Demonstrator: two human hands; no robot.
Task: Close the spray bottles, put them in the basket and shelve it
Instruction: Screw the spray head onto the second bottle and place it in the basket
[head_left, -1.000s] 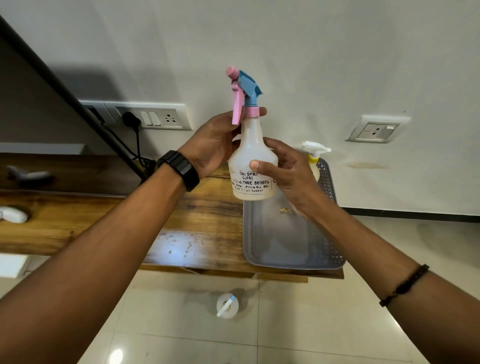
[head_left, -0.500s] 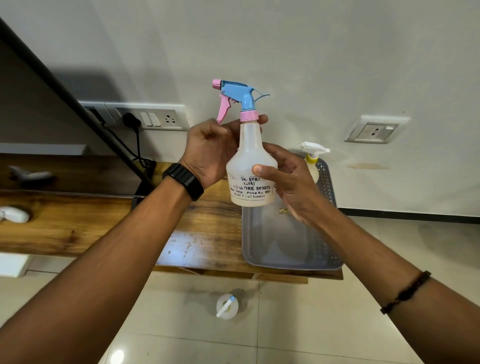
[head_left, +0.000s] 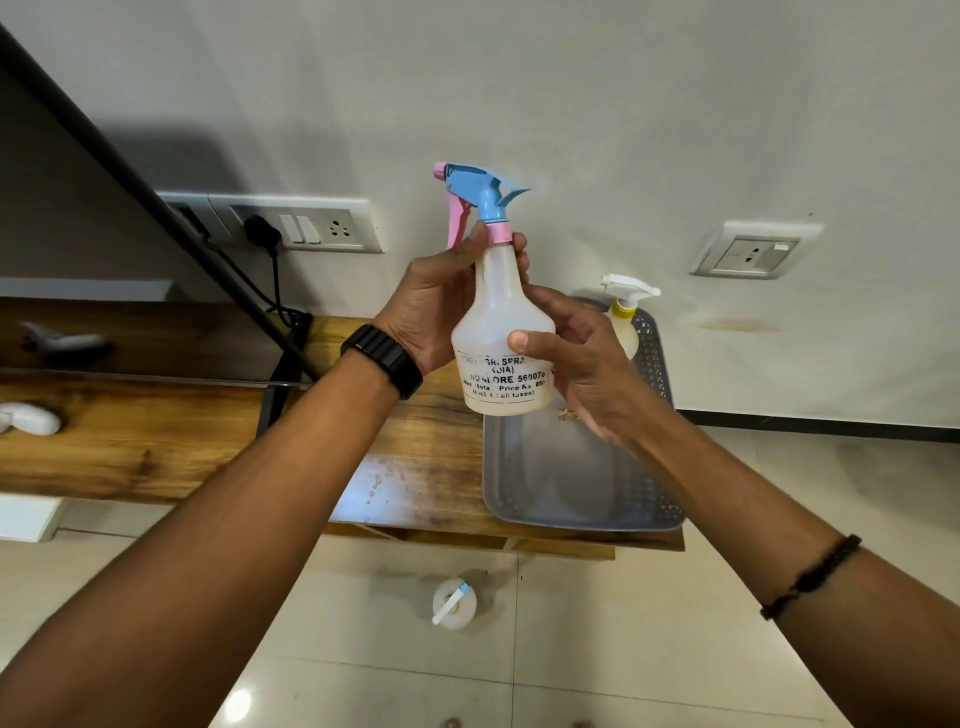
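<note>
I hold a translucent white spray bottle (head_left: 500, 332) upright in front of the wall, above the wooden table. Its blue and pink trigger head (head_left: 478, 195) points left. My left hand (head_left: 441, 306) pinches the pink collar at the neck. My right hand (head_left: 576, 358) wraps the bottle's body over the printed label. A grey perforated basket (head_left: 582, 488) lies on the table's right end. A second bottle with a white trigger and yellow collar (head_left: 623, 317) stands at the basket's far end. A third bottle (head_left: 454, 603) stands on the floor below the table.
The wooden table (head_left: 156, 441) runs left, with a white object (head_left: 28, 418) on it and a dark slanted pole (head_left: 156, 208) crossing above. Wall sockets (head_left: 291, 226) with a plugged cable sit behind; another socket (head_left: 753, 252) is at right. Tiled floor lies below.
The trigger head has turned on the bottle, from facing me to pointing left. My left hand's fingers shifted around the collar. The bottle stayed at about the same place.
</note>
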